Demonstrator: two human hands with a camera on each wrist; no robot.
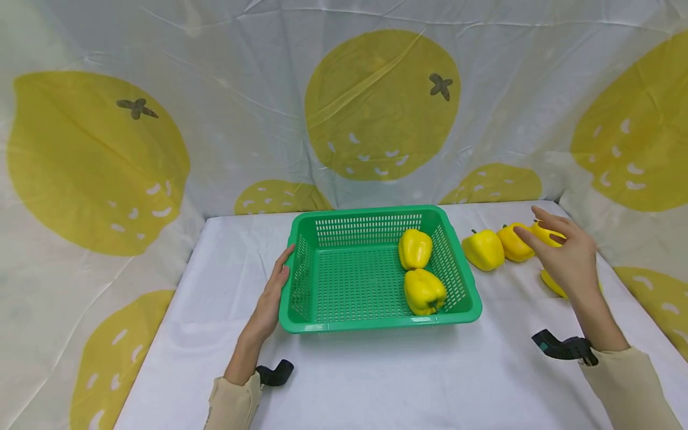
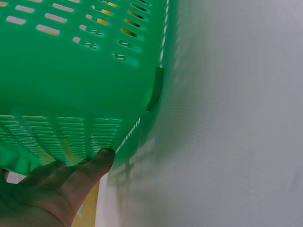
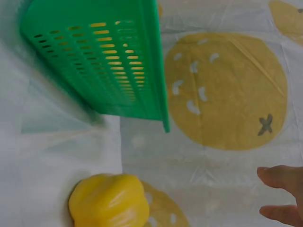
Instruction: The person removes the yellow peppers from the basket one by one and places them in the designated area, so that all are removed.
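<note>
In the head view a green plastic basket (image 1: 355, 328) stands mid-table with two yellow bell peppers (image 1: 415, 249) along its right side. My left hand (image 1: 271, 298) rests against the basket's left wall; in the left wrist view its straight fingers (image 2: 90, 172) touch the slotted side. My right hand (image 1: 572, 254) hovers over the right part of the table, thumb and fingers spread apart with nothing between them. Below and around it lie several more yellow bell peppers (image 1: 484, 249), one partly hidden by that hand. The nearest pepper (image 3: 110, 201) shows beside the basket in the right wrist view.
A white cloth (image 1: 376, 382) covers the table. Behind and at both sides hangs a pale curtain (image 1: 247, 119) printed with big yellow lemons. Dark wrist straps (image 1: 564, 346) sit on both forearms.
</note>
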